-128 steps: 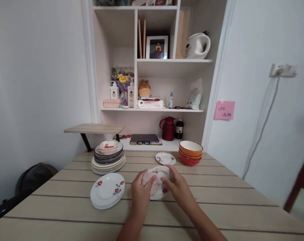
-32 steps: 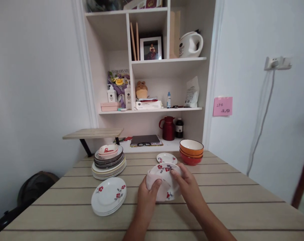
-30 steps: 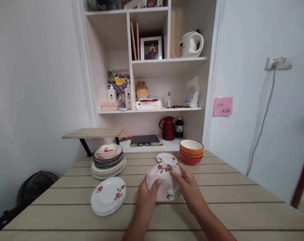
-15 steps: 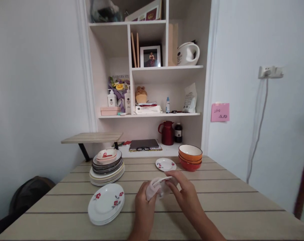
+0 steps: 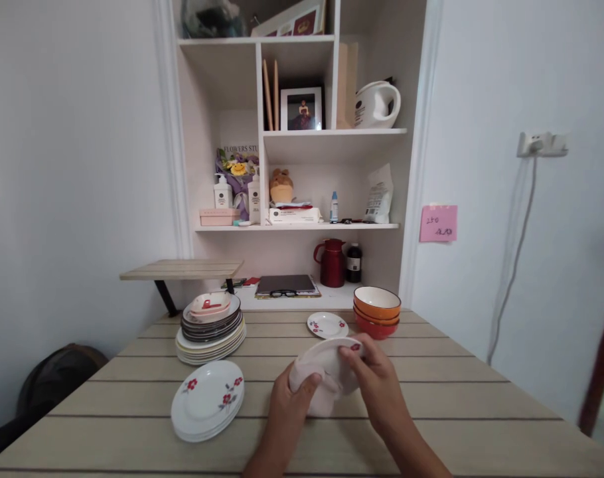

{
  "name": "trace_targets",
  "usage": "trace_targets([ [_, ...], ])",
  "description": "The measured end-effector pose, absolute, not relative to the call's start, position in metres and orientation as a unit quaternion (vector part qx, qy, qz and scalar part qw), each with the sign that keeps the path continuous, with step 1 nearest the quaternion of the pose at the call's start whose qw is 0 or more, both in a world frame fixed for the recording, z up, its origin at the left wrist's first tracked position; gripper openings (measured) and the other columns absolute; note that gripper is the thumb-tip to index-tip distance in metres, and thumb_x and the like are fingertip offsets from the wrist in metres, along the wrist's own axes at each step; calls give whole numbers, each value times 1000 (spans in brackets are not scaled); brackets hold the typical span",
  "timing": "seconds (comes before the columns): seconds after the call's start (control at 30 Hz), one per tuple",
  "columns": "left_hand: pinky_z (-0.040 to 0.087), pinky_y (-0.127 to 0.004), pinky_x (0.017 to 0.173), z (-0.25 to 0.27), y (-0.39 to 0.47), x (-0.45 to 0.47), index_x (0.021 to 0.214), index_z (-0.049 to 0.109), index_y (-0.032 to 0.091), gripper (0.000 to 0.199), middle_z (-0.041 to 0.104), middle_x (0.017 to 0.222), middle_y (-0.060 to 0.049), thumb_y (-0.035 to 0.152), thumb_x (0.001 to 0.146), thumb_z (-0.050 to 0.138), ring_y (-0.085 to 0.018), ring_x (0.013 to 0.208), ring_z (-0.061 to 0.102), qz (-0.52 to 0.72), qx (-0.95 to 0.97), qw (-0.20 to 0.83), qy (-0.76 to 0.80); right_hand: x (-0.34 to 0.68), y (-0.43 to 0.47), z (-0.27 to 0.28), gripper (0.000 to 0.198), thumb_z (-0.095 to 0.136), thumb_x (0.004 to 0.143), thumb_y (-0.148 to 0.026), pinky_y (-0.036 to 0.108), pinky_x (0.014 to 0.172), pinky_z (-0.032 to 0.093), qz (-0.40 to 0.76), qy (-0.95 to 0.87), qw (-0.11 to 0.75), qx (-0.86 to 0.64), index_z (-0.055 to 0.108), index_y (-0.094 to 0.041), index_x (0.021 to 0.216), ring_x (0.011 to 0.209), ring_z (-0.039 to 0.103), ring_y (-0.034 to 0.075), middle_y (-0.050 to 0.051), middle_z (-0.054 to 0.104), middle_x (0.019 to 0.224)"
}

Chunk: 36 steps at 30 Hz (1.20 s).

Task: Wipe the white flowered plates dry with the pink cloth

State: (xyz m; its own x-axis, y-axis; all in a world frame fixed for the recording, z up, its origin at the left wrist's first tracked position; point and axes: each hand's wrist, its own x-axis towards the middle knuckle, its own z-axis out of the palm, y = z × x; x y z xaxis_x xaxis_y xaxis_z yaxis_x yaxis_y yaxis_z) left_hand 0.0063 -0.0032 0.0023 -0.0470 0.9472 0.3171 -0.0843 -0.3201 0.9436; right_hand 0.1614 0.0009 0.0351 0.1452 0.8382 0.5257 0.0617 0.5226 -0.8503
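Between my hands a white plate [image 5: 336, 352] with a red flower near its rim is held tilted above the table. My left hand [image 5: 293, 405] is closed on a pale cloth [image 5: 322, 397] that wraps the plate's left edge and lies over its face. The fingers of my right hand [image 5: 376, 382] pinch the plate's right rim, thumb on the front. To the left rests a small stack of flowered white plates [image 5: 207, 398]. One more flowered plate [image 5: 328, 325] lies flat beyond my hands.
At the back left stands a tall stack of plates [image 5: 210, 345] topped by small square dishes [image 5: 210, 305]. Orange and red bowls [image 5: 376, 312] are stacked at the back right. Behind the table [image 5: 461, 411], a shelf unit holds a red jug [image 5: 332, 263] and a laptop [image 5: 287, 285].
The plate in my hands has turned from nearly edge-on to show its face. The cloth now hangs lower across it, and my right hand has shifted slightly to the right.
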Motion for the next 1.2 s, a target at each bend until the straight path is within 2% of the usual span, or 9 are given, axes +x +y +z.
trace_targets([
  [0.07, 51, -26, 63, 0, -1, 9, 88, 73, 10, 47, 74, 81, -10, 52, 67, 74, -21, 70, 65, 600, 523, 440, 415, 159, 2, 35, 23, 65, 79, -44, 24, 55, 38, 342, -500, 701, -376, 60, -22, 81, 62, 48, 16, -2, 56, 69],
  [0.17, 50, -25, 59, 0, -1, 11, 82, 74, 10, 46, 74, 75, -9, 51, 62, 77, -20, 66, 65, 591, 511, 460, 421, 155, 5, 33, 28, 69, 75, -47, 24, 53, 39, 404, -417, 734, -353, 58, -23, 85, 59, 48, 15, -2, 57, 70],
  [0.37, 53, -30, 78, 6, -7, 9, 105, 70, 14, 47, 74, 100, -11, 45, 70, 75, -24, 89, 68, 594, 518, 491, 371, 157, 9, 30, 29, 71, 72, -46, 24, 54, 41, 437, -401, 728, -344, 59, -24, 86, 61, 52, 16, -3, 61, 71],
  [0.53, 51, -33, 85, 4, -7, 8, 107, 68, 13, 45, 73, 104, -13, 44, 76, 70, -26, 95, 67, 597, 535, 467, 373, 165, 6, 32, 25, 66, 77, -47, 25, 57, 39, 319, -492, 706, -398, 61, -23, 84, 63, 49, 16, -2, 59, 71],
  [0.67, 52, -33, 82, 6, -7, 6, 114, 65, 13, 49, 73, 104, -12, 46, 77, 67, -25, 92, 67, 615, 517, 450, 390, 165, 0, 34, 22, 62, 82, -44, 27, 59, 38, 216, -582, 655, -430, 62, -23, 84, 65, 50, 18, 0, 61, 72],
  [0.97, 51, -31, 73, 4, -4, 6, 90, 71, 13, 29, 74, 83, -9, 36, 72, 71, -24, 78, 67, 613, 541, 363, 447, 158, -2, 33, 18, 62, 83, -40, 26, 53, 38, 257, -626, 612, -409, 61, -23, 84, 59, 52, 17, -2, 59, 65],
  [1.03, 50, -30, 73, 4, -4, 5, 91, 70, 15, 23, 73, 83, -7, 30, 74, 68, -22, 78, 66, 630, 552, 324, 440, 159, -3, 35, 15, 62, 84, -37, 27, 58, 44, 214, -641, 616, -405, 63, -23, 88, 67, 58, 19, 1, 64, 74],
  [1.13, 49, -29, 74, 6, -4, 2, 90, 70, 18, 15, 69, 85, -5, 21, 77, 63, -21, 80, 63, 621, 622, 247, 408, 161, -6, 36, 13, 59, 87, -30, 32, 77, 48, 96, -692, 609, -375, 67, -23, 95, 90, 62, 24, 7, 68, 98],
  [1.2, 47, -29, 73, 7, -4, -1, 89, 70, 19, 16, 66, 84, -4, 17, 78, 60, -20, 81, 62, 593, 673, 192, 397, 162, -7, 37, 11, 58, 89, -28, 33, 80, 47, 48, -735, 579, -351, 68, -25, 93, 93, 62, 23, 7, 68, 100],
])
